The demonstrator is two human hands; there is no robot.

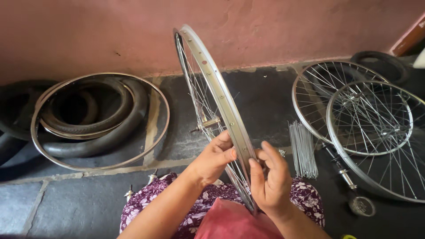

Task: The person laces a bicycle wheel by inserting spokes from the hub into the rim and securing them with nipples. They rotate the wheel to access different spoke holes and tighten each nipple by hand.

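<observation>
A silver bicycle wheel rim (212,79) with thin spokes and a metal hub (208,124) stands upright on edge over my lap, seen nearly edge-on. My left hand (212,160) grips the rim's left side just below the hub, fingers curled over the edge. My right hand (271,179) holds the rim's right side lower down, thumb and fingers pinching at the rim wall near a spoke end. The lower part of the rim is hidden behind my hands and lap.
A bare metal rim (164,117) with black tyres (113,132) lies on the dark stone floor at left. Two spoked wheels (376,132) lie at right, with a bundle of loose spokes (302,150) and a hub axle (343,172) beside them. A pink wall (110,31) stands behind.
</observation>
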